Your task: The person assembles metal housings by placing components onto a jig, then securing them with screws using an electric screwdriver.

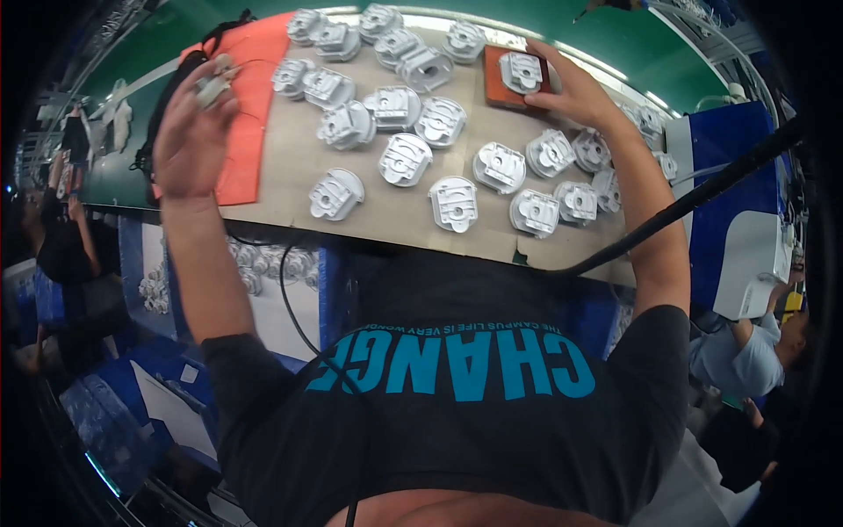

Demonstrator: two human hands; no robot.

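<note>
White plastic housing (520,73) on red-brown block (497,93), beside right hand's (575,90) parted fingers; left hand (193,136) half-curled, left of block; grips unclear

Round white plastic housings (405,160) all over the tan bench (493,225), flat orange mat (248,132) left of them, one more on the square reddish-brown block (493,72), back right.
</note>
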